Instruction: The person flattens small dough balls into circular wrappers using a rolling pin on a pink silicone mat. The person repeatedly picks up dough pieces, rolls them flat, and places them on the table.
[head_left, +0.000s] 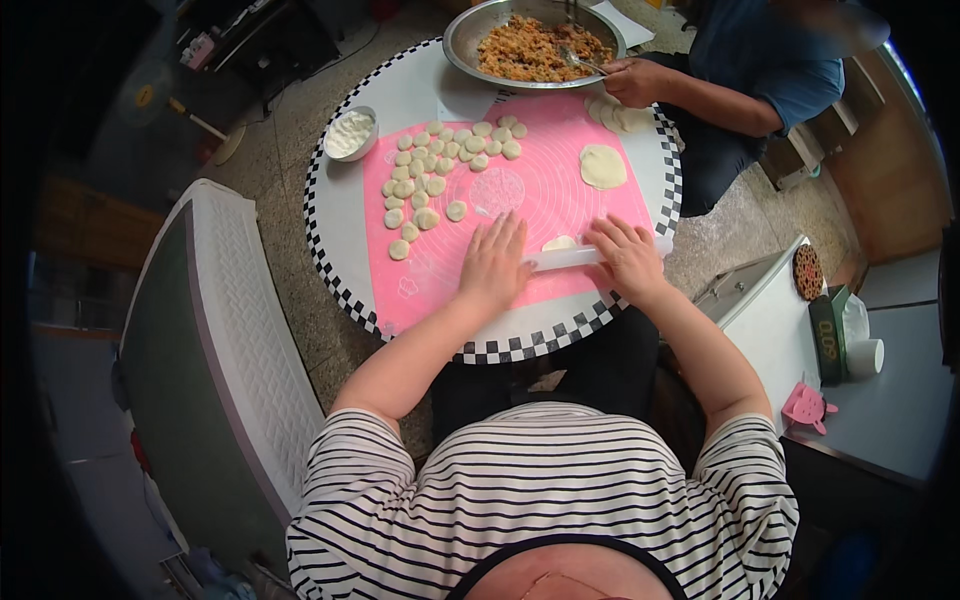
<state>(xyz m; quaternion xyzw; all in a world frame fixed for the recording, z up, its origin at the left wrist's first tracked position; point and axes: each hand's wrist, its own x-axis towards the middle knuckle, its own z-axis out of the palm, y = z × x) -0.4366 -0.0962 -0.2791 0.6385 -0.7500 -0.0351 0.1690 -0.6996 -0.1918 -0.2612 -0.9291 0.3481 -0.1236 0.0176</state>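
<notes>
A white rolling pin (564, 259) lies crosswise near the front of the pink silicone mat (517, 288). My left hand (493, 264) covers its left end, fingers stretched forward. Over its right part rests my right hand (624, 253), with the pin's tip showing beyond it. A small piece of dough (559, 243) shows at the pin's far side, between my hands; the pin hides part of it. Farther off on the mat is a flat round dough wrapper (602, 166). Many small flattened dough pieces (436, 186) are spread over the mat's left half.
A steel bowl of chopped filling (517, 45) stands at the far side. A co-worker's hand (636, 82) holds a metal spoon (583, 63) in it. Stacked wrappers (616, 116) lie beside that arm. A bowl of flour (350, 135) sits on the round table (341, 225) at left.
</notes>
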